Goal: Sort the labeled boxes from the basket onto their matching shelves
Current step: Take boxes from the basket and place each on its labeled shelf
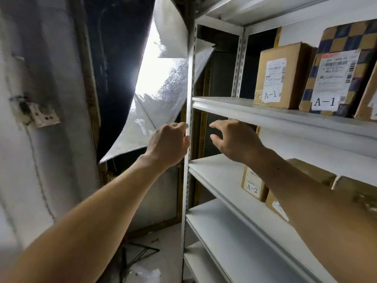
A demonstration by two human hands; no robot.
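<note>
The white metal shelf unit (pixel 265 115) serves as reference. On its upper visible shelf stand 2 boxes marked "A-1": a plain brown box (pixel 279 75) and, touching its right side, a blue-and-tan checkered box (pixel 338 66); both carry printed shipping labels with barcodes, the small print unreadable. A 3rd carton is cut by the frame's right edge. On the shelf below, a brown box marked "A-2" (pixel 253 185) stands partly hidden behind the right forearm, with further cartons to its right whose labels cannot be read. The left hand (pixel 169 144) is at the unit's front left upright (pixel 189 99), fingers curled against it; whether it grips the post cannot be told. The right hand (pixel 234 139) is inside the second bay, just under the upper shelf's front lip, fingers spread and holding nothing. The left portions of all shelves are bare. Left of the unit hang a silver reflective sheet (pixel 163 94) and a dark curtain (pixel 116 58).
</note>
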